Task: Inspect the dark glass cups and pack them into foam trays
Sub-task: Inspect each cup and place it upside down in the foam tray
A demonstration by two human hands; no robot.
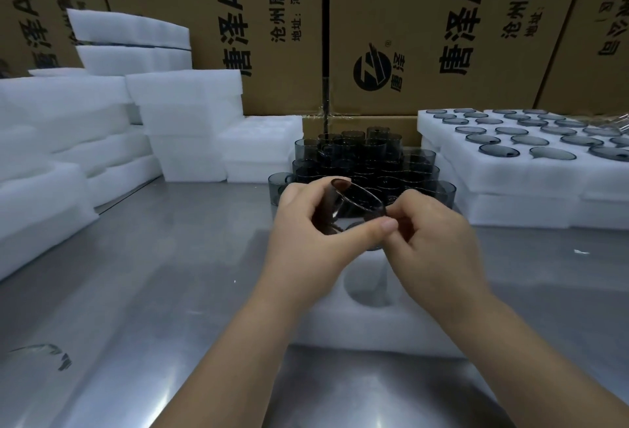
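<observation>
Inspecting step: left hand [306, 223] and right hand [432, 226] both grip one dark glass cup [354, 206], tilted, above the foam tray [340, 325]. Next move likely calls for seating it upright in an empty pocket [366, 286] directly below.

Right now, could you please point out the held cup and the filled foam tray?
held cup [355, 205]: head view, its dark glass wall.
filled foam tray [493, 172]: head view, bare front wall.

Two hands [303, 233] [439, 240], one held cup [357, 204], perhaps thirty stacked cups [360, 155].
</observation>
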